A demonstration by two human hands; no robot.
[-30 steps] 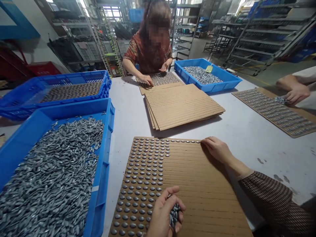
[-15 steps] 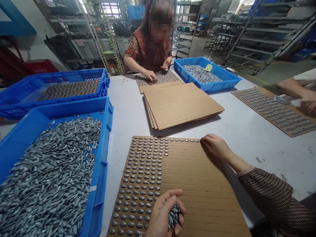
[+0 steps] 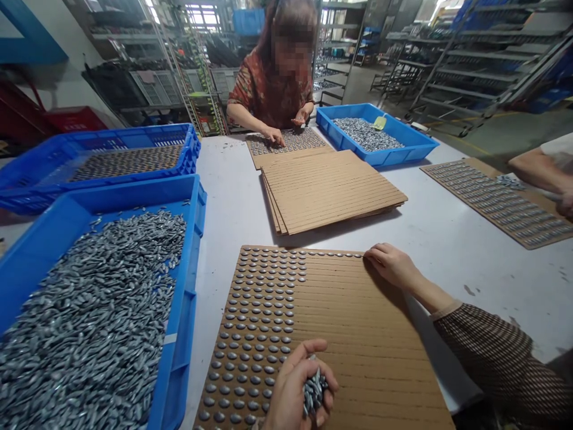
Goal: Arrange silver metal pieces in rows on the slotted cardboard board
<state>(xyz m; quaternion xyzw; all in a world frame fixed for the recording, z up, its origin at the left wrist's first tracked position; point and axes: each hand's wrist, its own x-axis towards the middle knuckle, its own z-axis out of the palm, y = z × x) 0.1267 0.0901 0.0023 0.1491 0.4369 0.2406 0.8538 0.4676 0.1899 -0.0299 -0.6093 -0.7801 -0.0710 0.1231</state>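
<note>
Cupping studs [image 3: 314, 391] in L hand [image 3: 295, 388], R hand [image 3: 391, 266] on board [image 3: 358, 334]

The left hand [image 3: 298, 388] is cupped palm-up, its fingers curled around a handful of grey metal pieces [image 3: 314, 391]. The right hand [image 3: 394, 267] lies flat, palm down, fingers together; behind those fingers, the right forearm [image 3: 436, 292] runs back into a checked brown sleeve [image 3: 492, 352].

Grey metal studs [image 3: 94, 322] with a dull sheen, glossy blue plastic crates [image 3: 179, 352], matt brown cardboard boards [image 3: 367, 334] with ridged faces, smooth pale surface [image 3: 492, 280], soft woven cloth sleeve [image 3: 487, 352]
</note>
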